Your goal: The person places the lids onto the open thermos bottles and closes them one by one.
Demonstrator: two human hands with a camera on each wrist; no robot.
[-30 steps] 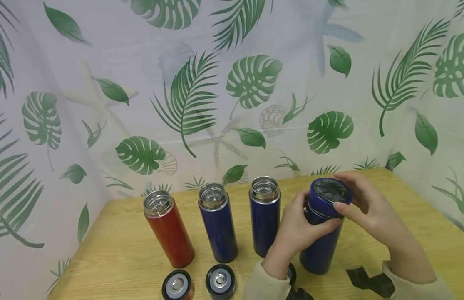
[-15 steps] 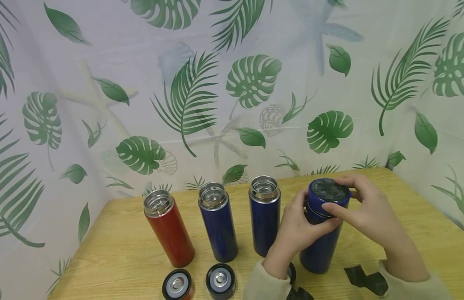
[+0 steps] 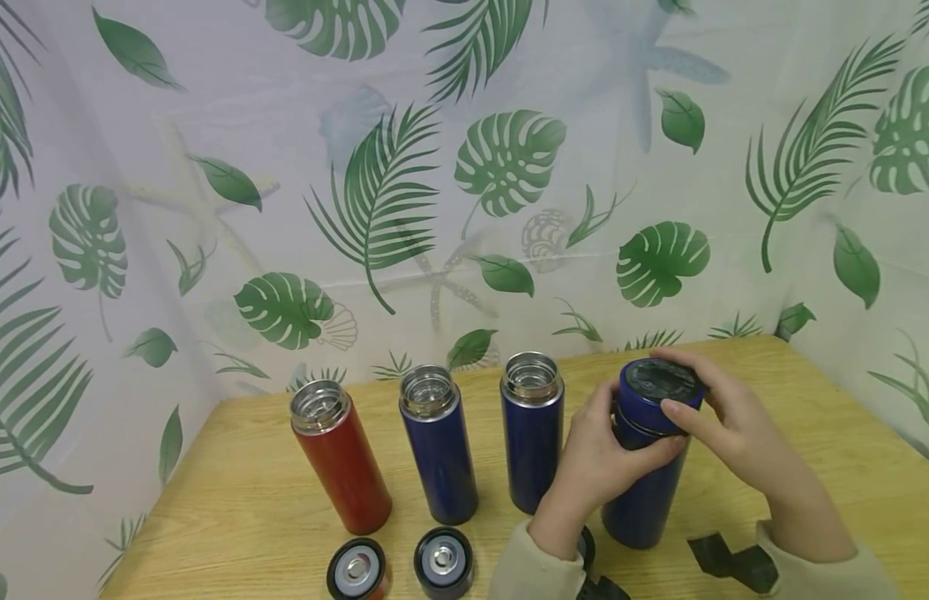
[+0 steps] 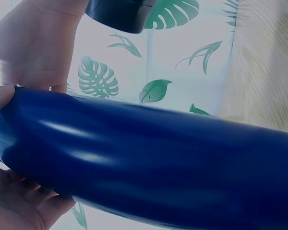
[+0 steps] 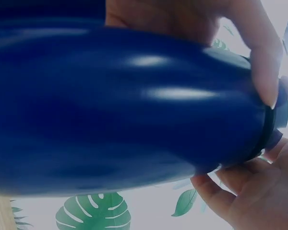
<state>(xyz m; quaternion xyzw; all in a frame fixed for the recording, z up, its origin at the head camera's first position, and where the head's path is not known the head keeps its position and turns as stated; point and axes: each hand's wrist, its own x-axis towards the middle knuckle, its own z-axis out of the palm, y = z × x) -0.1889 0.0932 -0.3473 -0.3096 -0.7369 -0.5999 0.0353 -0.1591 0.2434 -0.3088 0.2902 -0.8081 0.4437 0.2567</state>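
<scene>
At the right of the head view, a dark blue vacuum flask [image 3: 644,504] stands upright on the table. My left hand [image 3: 593,458] grips it around the top, just under the lid, with the thumb across the near side. On the flask's mouth sits a blue lid [image 3: 646,412] with a dark, shiny top. My right hand [image 3: 741,429] holds this lid, thumb at the front and fingers at the far side. A thin gap line shows between lid and body. The flask's blue body also fills both the left wrist view [image 4: 149,153] and the right wrist view.
Left of my hands stand a red flask [image 3: 344,467] and two blue flasks, one in the middle [image 3: 440,458] and one nearer [image 3: 530,442], all lidless. Upturned lids lie in front, one orange-sided [image 3: 357,570], one dark [image 3: 443,562]. A third is mostly behind my left sleeve [image 3: 539,567].
My right hand has shifted its fingers around the lid, with the far fingers now further left. The lid stays over the flask's mouth. My left hand keeps its grip in the same place.
</scene>
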